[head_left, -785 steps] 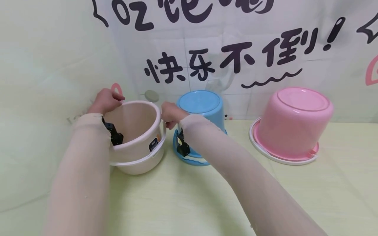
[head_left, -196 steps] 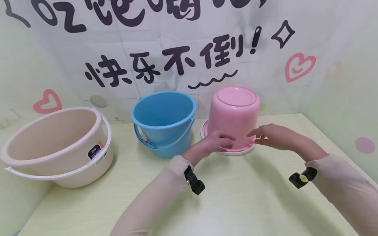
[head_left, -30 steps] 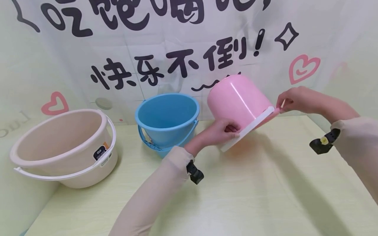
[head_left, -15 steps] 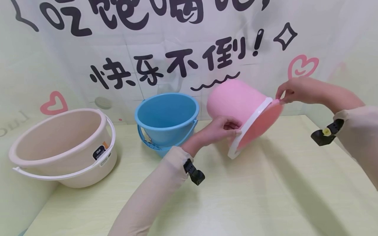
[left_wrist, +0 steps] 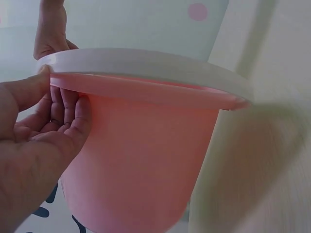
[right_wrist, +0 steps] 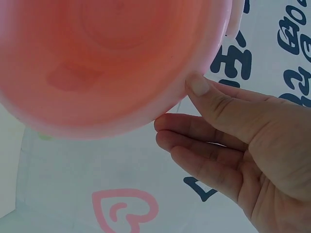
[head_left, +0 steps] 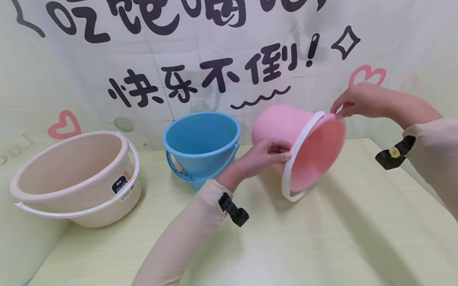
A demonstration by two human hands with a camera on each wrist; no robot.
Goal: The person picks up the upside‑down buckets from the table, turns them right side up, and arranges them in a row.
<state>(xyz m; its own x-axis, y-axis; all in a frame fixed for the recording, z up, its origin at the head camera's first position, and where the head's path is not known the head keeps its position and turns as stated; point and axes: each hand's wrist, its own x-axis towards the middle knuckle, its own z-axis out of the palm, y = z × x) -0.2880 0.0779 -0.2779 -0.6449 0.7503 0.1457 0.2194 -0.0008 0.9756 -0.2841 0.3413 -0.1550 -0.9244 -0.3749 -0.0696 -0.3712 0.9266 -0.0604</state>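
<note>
A pink bucket is tipped on its side in the head view, its mouth turned toward me and to the right. Its white handle lies along the left of the rim. My left hand pinches the rim and handle on the left side; in the left wrist view its thumb is on the handle and its fingers curl under the rim. My right hand grips the upper right rim, thumb inside and fingers outside in the right wrist view.
A blue bucket stands upright left of the pink one, its handle hanging down. Farther left is a large beige bucket, upright with a white handle. A printed wall sheet stands behind the table.
The pink bucket, upside down earlier, has been tipped over until its mouth faces me. My right hand has risen with the rim. Earlier still, the blue bucket was turned upright.
</note>
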